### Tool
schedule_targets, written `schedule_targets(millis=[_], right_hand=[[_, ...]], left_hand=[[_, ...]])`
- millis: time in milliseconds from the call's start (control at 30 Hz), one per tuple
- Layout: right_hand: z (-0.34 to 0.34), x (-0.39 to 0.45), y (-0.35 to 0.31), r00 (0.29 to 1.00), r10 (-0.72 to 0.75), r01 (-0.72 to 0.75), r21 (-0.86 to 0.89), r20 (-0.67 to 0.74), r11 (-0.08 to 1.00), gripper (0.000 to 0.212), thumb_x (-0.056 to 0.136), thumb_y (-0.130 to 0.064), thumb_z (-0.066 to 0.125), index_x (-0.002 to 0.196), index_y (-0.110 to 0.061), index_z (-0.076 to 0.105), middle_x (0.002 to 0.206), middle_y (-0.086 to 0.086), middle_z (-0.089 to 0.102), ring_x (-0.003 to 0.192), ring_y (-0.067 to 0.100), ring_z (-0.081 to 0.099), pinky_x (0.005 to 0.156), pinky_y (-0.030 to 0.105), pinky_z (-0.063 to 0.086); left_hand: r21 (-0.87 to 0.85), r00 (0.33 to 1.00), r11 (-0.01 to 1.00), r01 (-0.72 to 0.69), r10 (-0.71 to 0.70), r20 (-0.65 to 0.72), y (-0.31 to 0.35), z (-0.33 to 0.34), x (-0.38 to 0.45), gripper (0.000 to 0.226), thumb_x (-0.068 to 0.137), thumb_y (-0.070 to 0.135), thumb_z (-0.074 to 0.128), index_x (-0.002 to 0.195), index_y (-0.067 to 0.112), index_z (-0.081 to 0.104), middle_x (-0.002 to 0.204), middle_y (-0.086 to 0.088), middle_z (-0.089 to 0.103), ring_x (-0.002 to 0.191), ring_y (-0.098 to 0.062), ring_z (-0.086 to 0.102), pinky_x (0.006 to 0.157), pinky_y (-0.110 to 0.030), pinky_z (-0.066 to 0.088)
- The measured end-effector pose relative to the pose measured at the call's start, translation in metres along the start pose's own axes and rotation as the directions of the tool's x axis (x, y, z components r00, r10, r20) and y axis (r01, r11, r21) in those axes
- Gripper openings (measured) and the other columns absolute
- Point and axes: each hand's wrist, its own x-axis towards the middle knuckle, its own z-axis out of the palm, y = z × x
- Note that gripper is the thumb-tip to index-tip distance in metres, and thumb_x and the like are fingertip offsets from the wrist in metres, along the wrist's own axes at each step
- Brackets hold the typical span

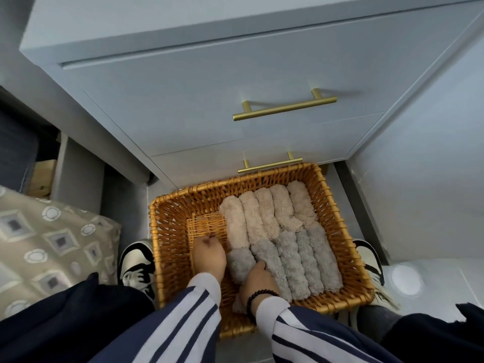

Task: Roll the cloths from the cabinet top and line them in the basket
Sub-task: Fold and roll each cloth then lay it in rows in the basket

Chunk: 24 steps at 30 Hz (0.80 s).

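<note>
A wicker basket (pixel 337 224) stands on the floor between my feet. Several rolled beige cloths (pixel 264 216) line its far half, and several rolled grey cloths (pixel 301 260) line the near half. My right hand (pixel 258 277) grips the leftmost grey roll (pixel 239 263), with the thumb lying between it and its neighbour. My left hand (pixel 209 255) sits inside the basket against that roll's left side. Its fingers are curled over the bare basket floor, and nothing shows in them.
A pale blue cabinet (pixel 209 106) with brass drawer handles (pixel 284 107) rises just behind the basket. A patterned cushion (pixel 49 239) lies to the left. My shoes (pixel 137 265) flank the basket. The basket's left strip holds no rolls.
</note>
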Motion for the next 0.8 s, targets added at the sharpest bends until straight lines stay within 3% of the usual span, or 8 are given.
schedule_targets(millis=[67,167,267,333,400,500,600,800], right_hand=[[-0.001,-0.006,-0.004,0.998,-0.040,0.036,-0.071,-0.052,0.997,0.073,0.088,-0.030,0.062,0.141,-0.005,0.018,0.139,0.015,0.043,0.124,0.030,0.049,0.097,0.038,0.046],[-0.010,-0.016,-0.016,0.979,-0.156,0.098,-0.372,-0.129,0.923,0.077,0.089,-0.032,0.060,0.144,-0.001,0.017,0.140,0.017,0.040,0.122,0.030,0.050,0.089,0.039,0.048],[-0.020,-0.024,-0.033,0.875,-0.457,0.224,-0.704,-0.159,0.673,0.060,0.091,-0.021,0.054,0.140,-0.001,0.026,0.137,0.020,0.039,0.122,0.035,0.044,0.091,0.043,0.044],[-0.021,-0.023,-0.040,0.747,-0.665,0.347,-0.843,-0.017,0.411,0.054,0.092,-0.021,0.054,0.138,-0.003,0.033,0.137,0.019,0.038,0.125,0.036,0.037,0.099,0.045,0.036],[-0.019,-0.017,-0.039,0.668,-0.728,0.422,-0.885,0.154,0.199,0.048,0.095,-0.020,0.049,0.137,-0.002,0.038,0.139,0.019,0.038,0.128,0.037,0.033,0.103,0.046,0.031],[-0.012,0.002,-0.021,0.717,-0.651,0.413,-0.905,0.251,0.105,0.050,0.097,-0.026,0.044,0.140,-0.001,0.036,0.146,0.021,0.032,0.136,0.037,0.023,0.108,0.051,0.025],[-0.005,0.012,-0.006,0.796,-0.554,0.367,-0.922,0.243,0.123,0.064,0.098,-0.043,0.035,0.148,-0.006,0.024,0.154,0.018,0.017,0.143,0.035,0.007,0.112,0.059,0.012],[0.005,0.016,-0.008,0.842,-0.512,0.286,-0.945,0.168,0.161,0.078,0.093,-0.056,0.027,0.152,-0.007,0.011,0.158,0.015,0.008,0.145,0.034,0.001,0.111,0.065,0.001]], left_hand=[[-0.119,0.966,0.964,0.238,-0.222,0.131,-0.018,-0.003,-0.003,0.041,0.092,0.043,0.038,0.089,0.008,0.059,0.106,-0.016,0.067,0.092,-0.034,0.062,0.093,-0.043,0.050],[-0.182,0.802,0.851,0.492,-0.362,0.476,-0.025,-0.012,-0.018,0.060,0.101,0.053,0.019,0.108,0.007,0.057,0.107,-0.013,0.061,0.103,-0.032,0.059,0.096,-0.043,0.045],[-0.230,0.679,0.787,0.573,-0.299,0.670,-0.026,-0.020,-0.028,0.072,0.096,0.065,0.013,0.120,0.011,0.054,0.124,-0.014,0.056,0.117,-0.033,0.052,0.092,-0.044,0.044],[-0.235,0.643,0.762,0.603,-0.291,0.709,-0.025,-0.025,-0.025,0.073,0.092,0.072,0.012,0.115,0.018,0.056,0.123,-0.011,0.058,0.115,-0.031,0.052,0.097,-0.046,0.042],[-0.240,0.659,0.766,0.597,-0.297,0.691,-0.026,-0.027,-0.017,0.075,0.090,0.074,0.011,0.112,0.021,0.059,0.123,-0.008,0.059,0.114,-0.029,0.052,0.106,-0.049,0.036],[-0.266,0.755,0.809,0.525,-0.298,0.584,-0.028,-0.035,-0.001,0.082,0.093,0.068,0.008,0.119,0.012,0.062,0.128,-0.012,0.060,0.118,-0.028,0.052,0.107,-0.045,0.033],[-0.276,0.778,0.837,0.472,-0.248,0.577,-0.024,-0.044,0.012,0.077,0.098,0.060,0.009,0.130,0.007,0.055,0.133,-0.013,0.057,0.124,-0.030,0.050,0.107,-0.044,0.033],[-0.247,0.750,0.903,0.353,-0.115,0.651,-0.001,-0.039,0.019,0.065,0.099,0.059,0.013,0.143,0.022,0.042,0.143,-0.011,0.049,0.130,-0.031,0.046,0.108,-0.048,0.032]])
